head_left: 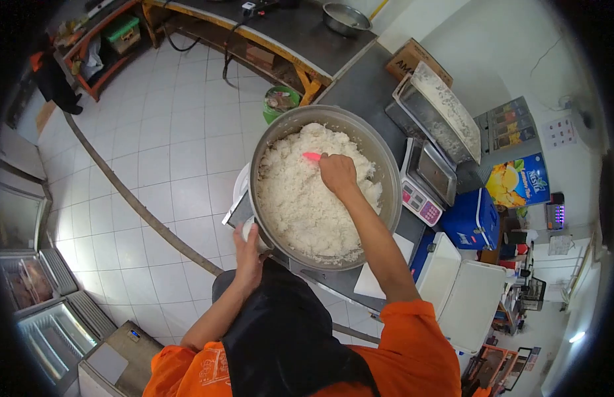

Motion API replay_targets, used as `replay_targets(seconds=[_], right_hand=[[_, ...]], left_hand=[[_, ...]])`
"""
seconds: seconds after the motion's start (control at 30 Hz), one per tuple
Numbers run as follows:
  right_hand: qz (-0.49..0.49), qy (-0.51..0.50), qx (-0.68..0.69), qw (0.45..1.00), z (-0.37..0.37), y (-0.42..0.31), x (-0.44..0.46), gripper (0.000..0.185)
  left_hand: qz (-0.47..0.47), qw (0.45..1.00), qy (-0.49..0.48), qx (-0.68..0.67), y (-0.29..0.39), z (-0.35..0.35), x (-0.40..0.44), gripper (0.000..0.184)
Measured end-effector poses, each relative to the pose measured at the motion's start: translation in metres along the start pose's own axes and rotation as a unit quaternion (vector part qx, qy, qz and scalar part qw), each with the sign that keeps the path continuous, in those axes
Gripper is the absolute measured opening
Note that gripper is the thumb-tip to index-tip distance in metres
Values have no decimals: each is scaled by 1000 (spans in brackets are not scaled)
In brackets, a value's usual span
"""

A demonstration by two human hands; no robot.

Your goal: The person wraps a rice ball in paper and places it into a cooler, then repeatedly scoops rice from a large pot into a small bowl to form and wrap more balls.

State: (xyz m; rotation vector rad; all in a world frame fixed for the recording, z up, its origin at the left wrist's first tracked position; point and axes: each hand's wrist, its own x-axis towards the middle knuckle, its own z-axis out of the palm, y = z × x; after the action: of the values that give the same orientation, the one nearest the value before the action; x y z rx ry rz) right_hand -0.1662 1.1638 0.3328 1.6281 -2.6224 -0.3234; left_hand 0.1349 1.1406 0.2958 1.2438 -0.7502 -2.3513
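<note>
**Black apron point(280, 331), orange sleeves point(413, 344) and a large pot point(387, 173) of white rice point(307, 215)**

Head view. Nearest the camera: the apron, worn over the orange garment, with one bare forearm reaching forward from each sleeve.

Item: metal pot, round, wide, directly ahead of the apron on the grey surface point(360, 79). Contents: white rice, heaped toward the middle, grains clinging to the inner wall.

Item: right hand point(338, 173), above the rice. Its fingers were closed around a pink utensil point(311, 156), whose visible part pointed left; the rest was hidden by the hand.

Item: left hand point(250, 257), beside the pot's near left rim. Its fingers were curled around a small white object point(247, 230), too covered to identify.

Surroundings: a scale point(421, 192) with keypad stood just right of the pot; beyond it, a metal container point(403, 109) and a cardboard box point(426, 56). A blue cooler point(467, 221) stood farther right. A green bin point(280, 99) stood near the pot's far left side. A hose point(148, 215) crossed the tiled floor point(181, 159).
</note>
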Motion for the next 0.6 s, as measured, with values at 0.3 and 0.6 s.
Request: replay_targets(seconds=[0.3,0.6], right_hand=[[-70,-56,157,984,15,-61,-85,17],[-64,-162,115,978,-34,-48,-109,30]], left_hand=[[91,994,-11,54,-22,-6,24,66],[135,989,2,67,-22,3,15,61]])
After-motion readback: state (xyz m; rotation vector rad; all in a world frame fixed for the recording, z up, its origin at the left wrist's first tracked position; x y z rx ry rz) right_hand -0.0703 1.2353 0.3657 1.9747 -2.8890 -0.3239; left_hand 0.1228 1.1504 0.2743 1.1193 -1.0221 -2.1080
